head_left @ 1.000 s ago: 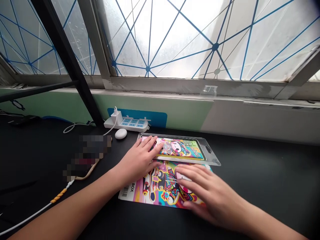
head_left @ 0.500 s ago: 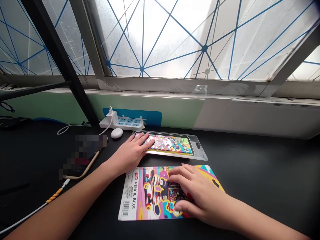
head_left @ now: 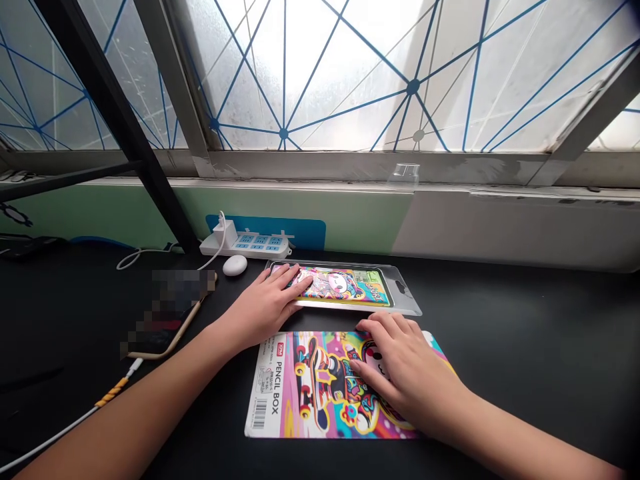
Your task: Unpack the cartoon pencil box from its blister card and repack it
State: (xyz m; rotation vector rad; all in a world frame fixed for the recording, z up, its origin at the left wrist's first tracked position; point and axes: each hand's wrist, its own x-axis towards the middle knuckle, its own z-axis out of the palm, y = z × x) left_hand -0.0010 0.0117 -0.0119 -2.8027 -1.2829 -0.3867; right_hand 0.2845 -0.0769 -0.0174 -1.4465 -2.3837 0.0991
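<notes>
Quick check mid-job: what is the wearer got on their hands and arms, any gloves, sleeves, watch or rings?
Nothing worn shows. The left hand and the right hand are bare, with no gloves, rings or tape. The left forearm and the right forearm are uncovered as far as the picture's edge, with no sleeve, watch or wristband in view.

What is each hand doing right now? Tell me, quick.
Left hand: open, fingers resting on the packaged pencil box.
Right hand: open, palm down on the printed card, gripping nothing.
</notes>
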